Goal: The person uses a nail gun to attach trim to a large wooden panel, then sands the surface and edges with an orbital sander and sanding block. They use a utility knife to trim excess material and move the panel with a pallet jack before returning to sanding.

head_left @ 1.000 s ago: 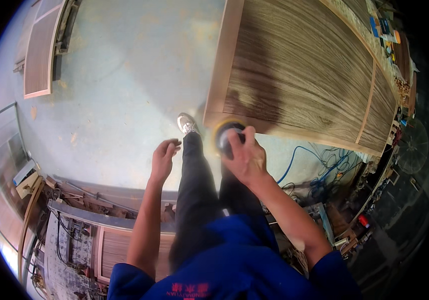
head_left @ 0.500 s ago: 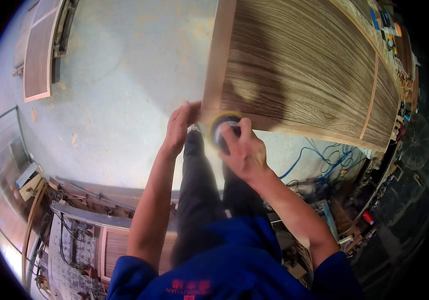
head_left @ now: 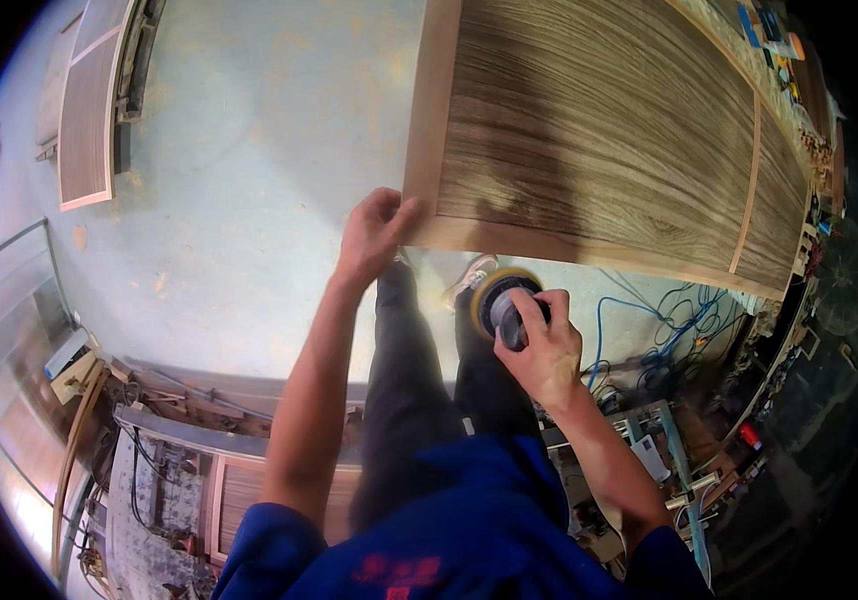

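A large wood-grain panel (head_left: 589, 150) with a paler wooden frame lies in front of me, its near left corner toward my body. My left hand (head_left: 377, 230) is closed on that corner, the thumb by the frame's edge. In my right hand (head_left: 544, 345) is a round orbital sander (head_left: 502, 308) with a dark body and a yellowish rim. The sander hangs just off the panel's near edge, apart from the wood, above my right leg and shoe. My palm and fingers hide part of its body.
Blue hoses and cables (head_left: 669, 320) lie tangled on the floor beneath the panel's near right side. Another framed panel (head_left: 87, 120) rests at the far left. Tools and scraps crowd a bench along the right. Behind my left arm stands a cluttered metal bench (head_left: 199, 425).
My right hand has drawn the sander off the panel's corner, toward me and to the right. The left hand now has its thumb across the corner.
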A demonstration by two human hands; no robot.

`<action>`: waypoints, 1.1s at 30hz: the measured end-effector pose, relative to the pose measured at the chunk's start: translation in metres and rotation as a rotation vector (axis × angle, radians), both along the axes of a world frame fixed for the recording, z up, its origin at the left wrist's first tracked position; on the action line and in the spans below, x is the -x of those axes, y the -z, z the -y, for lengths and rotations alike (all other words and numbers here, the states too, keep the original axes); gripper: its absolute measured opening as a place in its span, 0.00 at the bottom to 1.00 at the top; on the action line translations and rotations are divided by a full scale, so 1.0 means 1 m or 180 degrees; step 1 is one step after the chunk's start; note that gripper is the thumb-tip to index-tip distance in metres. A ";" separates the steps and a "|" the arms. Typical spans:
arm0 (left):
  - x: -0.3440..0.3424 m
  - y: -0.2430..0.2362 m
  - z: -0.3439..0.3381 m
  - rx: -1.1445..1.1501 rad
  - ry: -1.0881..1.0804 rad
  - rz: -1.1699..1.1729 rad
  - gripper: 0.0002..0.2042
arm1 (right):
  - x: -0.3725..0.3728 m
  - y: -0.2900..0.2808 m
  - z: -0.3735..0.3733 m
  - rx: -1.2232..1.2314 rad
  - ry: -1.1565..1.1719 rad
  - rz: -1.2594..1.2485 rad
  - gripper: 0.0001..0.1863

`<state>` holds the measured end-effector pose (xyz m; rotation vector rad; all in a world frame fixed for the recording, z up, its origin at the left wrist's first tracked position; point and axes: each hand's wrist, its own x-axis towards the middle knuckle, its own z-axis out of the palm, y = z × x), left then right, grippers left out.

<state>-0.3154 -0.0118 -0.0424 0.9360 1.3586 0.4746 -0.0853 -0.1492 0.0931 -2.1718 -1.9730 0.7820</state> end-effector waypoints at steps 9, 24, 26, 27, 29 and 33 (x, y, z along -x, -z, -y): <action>0.054 0.019 0.009 0.0871 -0.0578 0.1442 0.35 | 0.085 0.043 -0.091 -0.0515 -0.0570 -0.0233 0.33; 0.119 0.027 0.062 0.0960 -0.0903 0.0988 0.37 | 0.110 0.029 -0.070 0.0227 -0.0600 0.0003 0.33; 0.119 0.026 0.057 0.0926 -0.0891 0.0982 0.36 | 0.110 0.021 -0.064 0.0205 -0.0670 -0.0149 0.33; 0.119 0.026 0.056 0.0915 -0.0877 0.0975 0.36 | 0.108 0.023 -0.067 0.0142 -0.0676 -0.0155 0.35; 0.113 0.026 0.051 0.0889 -0.0815 0.0956 0.36 | 0.104 0.031 -0.079 0.0117 -0.0629 -0.0035 0.38; 0.104 0.022 0.047 0.0914 -0.0738 0.0887 0.35 | 0.102 0.032 -0.087 0.0194 -0.0652 0.0207 0.39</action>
